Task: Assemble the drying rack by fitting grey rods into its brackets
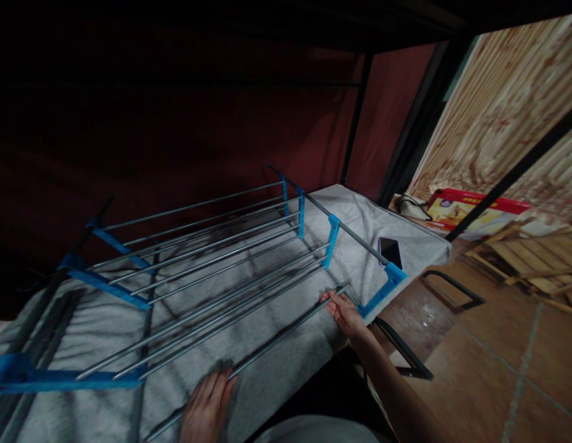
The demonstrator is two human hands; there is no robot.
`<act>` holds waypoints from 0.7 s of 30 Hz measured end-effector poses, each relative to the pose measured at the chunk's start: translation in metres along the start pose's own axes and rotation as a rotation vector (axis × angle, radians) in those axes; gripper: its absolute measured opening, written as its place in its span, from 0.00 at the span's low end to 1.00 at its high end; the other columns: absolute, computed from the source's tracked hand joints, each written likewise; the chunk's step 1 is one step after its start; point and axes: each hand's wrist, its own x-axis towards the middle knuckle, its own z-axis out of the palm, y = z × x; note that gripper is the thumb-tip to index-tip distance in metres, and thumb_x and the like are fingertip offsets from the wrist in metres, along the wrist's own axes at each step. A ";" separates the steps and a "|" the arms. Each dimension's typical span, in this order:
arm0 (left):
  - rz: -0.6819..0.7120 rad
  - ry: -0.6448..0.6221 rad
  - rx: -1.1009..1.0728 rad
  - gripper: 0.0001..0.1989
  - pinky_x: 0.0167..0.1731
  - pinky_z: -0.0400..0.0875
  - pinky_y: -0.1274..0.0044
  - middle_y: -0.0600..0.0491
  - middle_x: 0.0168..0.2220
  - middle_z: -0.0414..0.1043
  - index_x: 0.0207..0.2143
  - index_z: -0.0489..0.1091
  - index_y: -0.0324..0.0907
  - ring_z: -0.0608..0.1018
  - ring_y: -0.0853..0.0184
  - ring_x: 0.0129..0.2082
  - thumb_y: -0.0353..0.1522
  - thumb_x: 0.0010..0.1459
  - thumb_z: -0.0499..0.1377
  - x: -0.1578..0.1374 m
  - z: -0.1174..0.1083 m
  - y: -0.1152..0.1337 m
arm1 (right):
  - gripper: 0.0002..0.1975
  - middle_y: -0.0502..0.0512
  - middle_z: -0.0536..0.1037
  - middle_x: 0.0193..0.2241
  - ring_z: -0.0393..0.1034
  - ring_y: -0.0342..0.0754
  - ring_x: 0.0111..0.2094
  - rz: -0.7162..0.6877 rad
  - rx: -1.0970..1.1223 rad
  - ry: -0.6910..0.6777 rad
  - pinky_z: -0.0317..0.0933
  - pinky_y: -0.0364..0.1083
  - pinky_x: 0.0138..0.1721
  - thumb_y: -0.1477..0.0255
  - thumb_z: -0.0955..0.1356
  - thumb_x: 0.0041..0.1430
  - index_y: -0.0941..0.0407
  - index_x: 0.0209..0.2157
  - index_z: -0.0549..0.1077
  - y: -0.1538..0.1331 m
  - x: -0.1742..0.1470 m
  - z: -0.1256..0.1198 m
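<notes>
A loose grey metal tube (277,340) lies slantwise in front of me. My left hand (207,403) is wrapped round it near its lower left end. Close to the other end, my right hand (345,312) pinches the same tube with its fingertips. Beyond it, a partly built metal rack (230,246) rests on its side, with several thin tubes running between blue plastic brackets. The tube's right end is near the blue bracket (382,289) at the front right, apart from it. At the front left is another blue bracket (68,378).
Under the rack is a grey blanket (286,307) on a bed with black metal posts (357,120). A dark phone (390,251) lies on it at right. Black bent tubes (454,289) jut out beside the bed. A red and yellow box (475,212) and wooden slatted pieces (535,252) are on the tiled floor.
</notes>
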 end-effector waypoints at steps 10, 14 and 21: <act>0.061 0.208 0.073 0.17 0.40 0.73 0.75 0.52 0.36 0.79 0.42 0.72 0.41 0.80 0.67 0.35 0.39 0.68 0.47 0.009 -0.002 0.004 | 0.10 0.55 0.80 0.34 0.75 0.54 0.41 0.003 -0.031 -0.054 0.63 0.58 0.55 0.66 0.72 0.46 0.52 0.32 0.72 0.006 0.004 -0.010; 0.083 0.185 0.088 0.18 0.40 0.73 0.76 0.52 0.39 0.80 0.45 0.73 0.43 0.81 0.67 0.37 0.41 0.68 0.47 0.002 0.004 -0.002 | 0.10 0.56 0.80 0.36 0.74 0.54 0.41 -0.001 -0.070 -0.058 0.63 0.58 0.54 0.65 0.72 0.46 0.51 0.33 0.73 0.007 0.004 -0.010; 0.143 0.196 0.151 0.19 0.36 0.73 0.75 0.55 0.36 0.80 0.40 0.74 0.47 0.81 0.67 0.35 0.39 0.69 0.44 0.002 0.004 -0.010 | 0.10 0.55 0.79 0.35 0.74 0.54 0.41 -0.012 -0.067 -0.051 0.65 0.56 0.52 0.64 0.73 0.46 0.52 0.31 0.74 0.008 0.001 -0.006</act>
